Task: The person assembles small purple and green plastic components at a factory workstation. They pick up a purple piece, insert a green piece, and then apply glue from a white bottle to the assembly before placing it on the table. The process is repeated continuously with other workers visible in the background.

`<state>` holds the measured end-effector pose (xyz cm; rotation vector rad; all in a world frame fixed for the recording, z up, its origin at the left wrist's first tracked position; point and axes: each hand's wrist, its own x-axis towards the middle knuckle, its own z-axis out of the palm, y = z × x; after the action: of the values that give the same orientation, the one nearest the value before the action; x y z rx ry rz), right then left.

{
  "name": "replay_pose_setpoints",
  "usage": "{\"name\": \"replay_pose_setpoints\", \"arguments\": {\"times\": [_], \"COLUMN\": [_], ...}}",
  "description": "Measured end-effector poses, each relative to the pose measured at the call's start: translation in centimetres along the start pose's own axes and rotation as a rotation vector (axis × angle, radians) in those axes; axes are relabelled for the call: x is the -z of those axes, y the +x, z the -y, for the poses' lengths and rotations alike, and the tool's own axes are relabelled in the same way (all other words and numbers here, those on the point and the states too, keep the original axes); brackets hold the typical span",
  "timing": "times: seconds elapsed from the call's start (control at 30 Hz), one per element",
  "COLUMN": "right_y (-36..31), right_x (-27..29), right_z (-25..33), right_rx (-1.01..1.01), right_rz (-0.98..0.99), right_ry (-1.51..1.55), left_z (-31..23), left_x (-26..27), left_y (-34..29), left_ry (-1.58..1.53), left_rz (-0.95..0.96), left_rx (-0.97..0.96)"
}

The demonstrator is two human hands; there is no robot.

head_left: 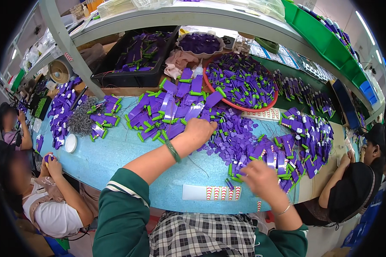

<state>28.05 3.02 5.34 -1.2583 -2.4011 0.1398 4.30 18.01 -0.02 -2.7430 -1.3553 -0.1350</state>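
My left hand (197, 133) reaches over the middle of the table, its fingers curled closed at the edge of a heap of small purple plastic pieces (233, 136). Whatever it may pinch is hidden. Just beyond it lies a pile of flat purple parts with green ends (152, 112). My right hand (261, 177) hovers at the near right and is blurred, so its fingers do not show clearly. Close to its fingertips is a small purple-and-green part (230, 184). A white sticker strip (195, 192) with red-and-yellow chevron marks lies flat between my forearms.
A red basket (273, 103) full of purple-green parts stands beyond the heap, beside a black crate (116, 78). More assembled parts (311, 137) spread at right. Grey wire bits (80, 119) and a white lid (71, 143) lie left. A shelf (184, 18) crosses overhead. Other people sit at both sides.
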Motion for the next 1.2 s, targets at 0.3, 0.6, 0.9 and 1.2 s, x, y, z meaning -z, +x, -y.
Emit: {"name": "replay_pose_setpoints", "arguments": {"times": [0.3, 0.6, 0.9, 1.2], "right_y": [-0.3, 0.1, 1.0, 3.2], "right_x": [-7.4, -10.6, -8.2, -5.2], "right_z": [6.5, 6.3, 4.8, 7.3], "right_rx": [0.002, 0.012, -0.18, -0.272], "right_rz": [0.187, 0.114, 0.161, -0.247], "right_ry": [0.017, 0.154, 0.677, 0.739], "left_z": [-0.2, -5.9, -7.6, -7.0], "left_x": [4.5, 5.0, -0.7, 1.9], "left_y": [-7.9, -17.5, -17.6, -16.0], "left_ry": [-0.477, -1.978, -1.747, -1.86], "left_rz": [-0.562, -0.329, 0.041, -0.051], "left_rx": [0.167, 0.497, 0.471, 0.545]}}
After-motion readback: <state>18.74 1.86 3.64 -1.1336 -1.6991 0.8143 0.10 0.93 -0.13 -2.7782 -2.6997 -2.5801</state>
